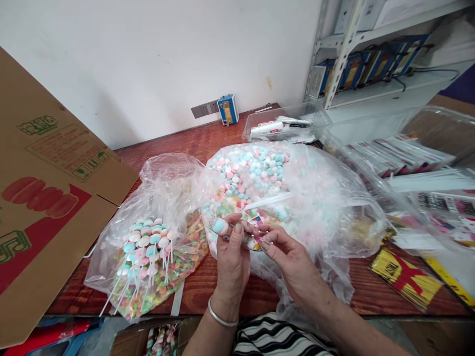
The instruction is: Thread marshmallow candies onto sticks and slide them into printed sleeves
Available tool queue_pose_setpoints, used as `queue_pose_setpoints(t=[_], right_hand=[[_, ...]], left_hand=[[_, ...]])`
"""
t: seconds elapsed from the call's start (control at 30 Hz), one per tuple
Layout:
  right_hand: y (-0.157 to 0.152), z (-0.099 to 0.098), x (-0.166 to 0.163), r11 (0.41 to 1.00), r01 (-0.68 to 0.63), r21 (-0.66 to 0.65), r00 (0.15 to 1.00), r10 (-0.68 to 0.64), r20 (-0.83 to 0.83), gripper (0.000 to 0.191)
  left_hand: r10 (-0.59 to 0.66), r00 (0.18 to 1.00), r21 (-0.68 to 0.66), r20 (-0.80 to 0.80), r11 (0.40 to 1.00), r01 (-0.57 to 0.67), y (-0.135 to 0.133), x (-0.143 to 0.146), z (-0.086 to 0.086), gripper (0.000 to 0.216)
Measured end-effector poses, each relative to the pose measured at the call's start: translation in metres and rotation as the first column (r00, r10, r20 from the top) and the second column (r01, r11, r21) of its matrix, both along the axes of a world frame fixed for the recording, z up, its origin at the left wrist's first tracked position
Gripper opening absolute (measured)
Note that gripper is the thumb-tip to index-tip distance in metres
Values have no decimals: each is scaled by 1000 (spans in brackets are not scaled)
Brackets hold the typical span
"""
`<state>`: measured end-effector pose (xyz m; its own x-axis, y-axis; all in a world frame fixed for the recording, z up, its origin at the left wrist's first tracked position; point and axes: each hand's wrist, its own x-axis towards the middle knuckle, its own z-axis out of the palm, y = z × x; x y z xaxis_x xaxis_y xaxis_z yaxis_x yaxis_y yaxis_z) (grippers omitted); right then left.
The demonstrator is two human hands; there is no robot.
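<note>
In front of my chest, my left hand [233, 264] pinches a clear printed candy wrapper [220, 226] between thumb and fingers. A pale blue and pink marshmallow shows through its left end. The fingertips of my right hand [291, 254] close on the wrapper's other end; the fingers partly hide what lies inside. Just beyond my hands is a large clear bag of pastel marshmallows [256, 170], with white sticks [269, 200] lying on it. To the left, marshmallow lollipops [146, 244] on white sticks are heaped on a clear bag of colourful gummy rings [200, 237].
A large cardboard box [55, 198] stands at the left. Clear plastic bins [322, 118] with packets and sticks line the right. Yellow and red packaging [404, 277] lies near the front right. A small blue device [228, 110] stands by the wall; metal shelving [345, 54] rises behind.
</note>
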<state>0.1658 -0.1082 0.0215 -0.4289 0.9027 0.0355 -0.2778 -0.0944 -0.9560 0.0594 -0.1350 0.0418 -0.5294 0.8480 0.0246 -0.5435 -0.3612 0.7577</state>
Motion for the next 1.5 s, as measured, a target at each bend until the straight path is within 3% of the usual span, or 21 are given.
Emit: queue_pose_setpoints(t=[0.07,0.23,0.4,0.57,0.67,0.8,0.87,1.03,1.13,1.23,1.4,1.5], right_hand=[[1,-3,0,1000,2,-21,999,-3,-44,13],[3,-8,3,993,-65,96,990,52,133,13],[-1,-9,4,996,-87,-2,995,87,55,13],[-5,-8,3,994,-106,21,993,105,53,20],[-2,-5,1,996,-58,-72,998,59,16,19],[3,0,-3,967,-51,-249,998,41,-44,21],[4,0,-5,961,-33,-274,999,20,-51,19],[4,-8,-6,987,50,-152,998,-53,-18,18],[5,-10,-3,995,26,91,983,-42,177,17],[6,-11,2,953,-32,300,930,-82,359,19],[5,-8,4,953,17,302,944,-115,310,17],[6,-5,0,993,-34,117,980,10,199,20]], left_hand=[[19,997,-20,74,1000,-17,2,0,-2,15],[66,990,-10,124,998,-65,5,-3,-1,13],[56,984,-33,167,998,-51,5,-4,0,15],[4,963,-52,268,999,11,5,4,-3,16],[-16,965,-49,262,998,30,4,9,-4,17],[-26,991,-58,132,998,34,2,11,-6,18],[-8,995,-62,102,998,15,2,12,-7,18],[24,986,-34,166,999,-19,6,9,-9,16],[45,978,-56,205,998,-35,8,4,-10,19],[62,973,-81,224,996,-45,9,-5,-11,21],[44,969,-107,242,994,-19,8,-7,-11,24],[19,981,-90,195,996,-1,5,-1,-8,22]])
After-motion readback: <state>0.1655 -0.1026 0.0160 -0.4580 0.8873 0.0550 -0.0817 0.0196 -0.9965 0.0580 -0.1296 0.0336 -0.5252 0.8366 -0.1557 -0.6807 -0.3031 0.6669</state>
